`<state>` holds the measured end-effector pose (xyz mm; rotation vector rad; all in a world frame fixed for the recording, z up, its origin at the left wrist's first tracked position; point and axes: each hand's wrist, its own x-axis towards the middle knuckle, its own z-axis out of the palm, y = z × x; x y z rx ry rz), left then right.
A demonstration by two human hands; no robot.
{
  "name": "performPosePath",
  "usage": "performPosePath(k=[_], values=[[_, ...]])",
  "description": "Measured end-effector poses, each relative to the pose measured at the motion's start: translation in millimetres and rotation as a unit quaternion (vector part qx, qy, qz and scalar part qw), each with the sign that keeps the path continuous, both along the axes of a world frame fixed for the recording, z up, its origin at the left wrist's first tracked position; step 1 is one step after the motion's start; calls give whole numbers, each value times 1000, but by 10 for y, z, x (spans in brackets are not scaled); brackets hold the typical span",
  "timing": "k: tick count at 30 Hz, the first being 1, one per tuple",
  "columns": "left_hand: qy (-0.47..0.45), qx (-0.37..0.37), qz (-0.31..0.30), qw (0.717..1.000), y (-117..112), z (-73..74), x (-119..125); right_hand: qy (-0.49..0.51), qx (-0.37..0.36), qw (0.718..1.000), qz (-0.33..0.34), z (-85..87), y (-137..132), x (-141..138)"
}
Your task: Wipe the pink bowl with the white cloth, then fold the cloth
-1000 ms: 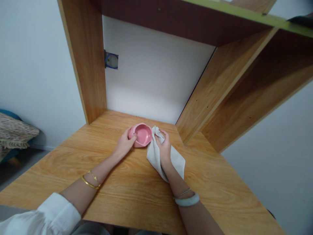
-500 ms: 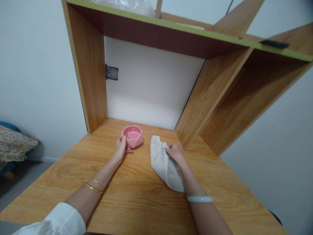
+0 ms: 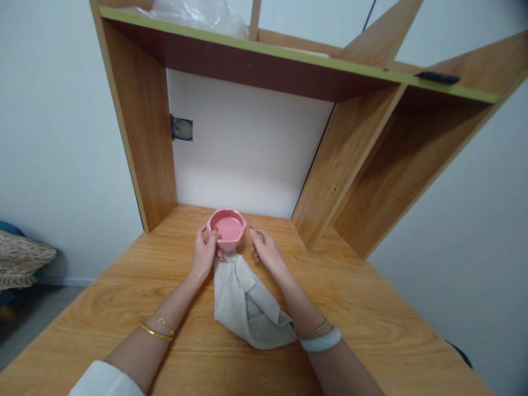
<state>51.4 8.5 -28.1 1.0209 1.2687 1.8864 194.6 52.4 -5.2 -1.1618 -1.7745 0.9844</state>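
My left hand (image 3: 206, 256) grips the left side of a pink faceted ashtray (image 3: 231, 225), thumb over the rim and fingers beneath. The ashtray is tilted towards me and looks lifted off the desk. A pale grey cloth (image 3: 247, 305) hangs from under it, its upper end by my left fingertips; whether they pinch it is hard to see. Its lower part lies on the desk. My right hand (image 3: 264, 247) is just right of the ashtray, thumb and fingers apart, with nothing in it. My right wrist is close to the cloth's right end.
The wooden desk (image 3: 355, 324) runs under a shelf unit, with a side panel (image 3: 136, 137) on the left and a slanted divider (image 3: 350, 159) on the right. A plastic bag (image 3: 202, 16) and a black object (image 3: 437, 77) sit on the upper shelf (image 3: 289, 55).
My right hand has let go of the cloth and moved left to the ashtray. The cloth has shifted left, under the ashtray. The ashtray has tilted more towards me.
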Motion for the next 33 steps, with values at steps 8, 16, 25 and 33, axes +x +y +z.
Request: performPosePath(k=[8, 16, 25, 33], values=[[89, -16, -108, 990, -76, -24, 199, -95, 60, 993, -45, 134, 17, 99], [381, -85, -23, 920, -87, -9, 78, -190, -2, 971, -144, 168, 491, 886], [470, -101, 5, 877, -42, -56, 53, -218, -68, 956, -182, -127, 649, 1348], [521, -152, 30, 840, 3, -108, -73, -200, 101, 953, -203, -25, 445, 1257]])
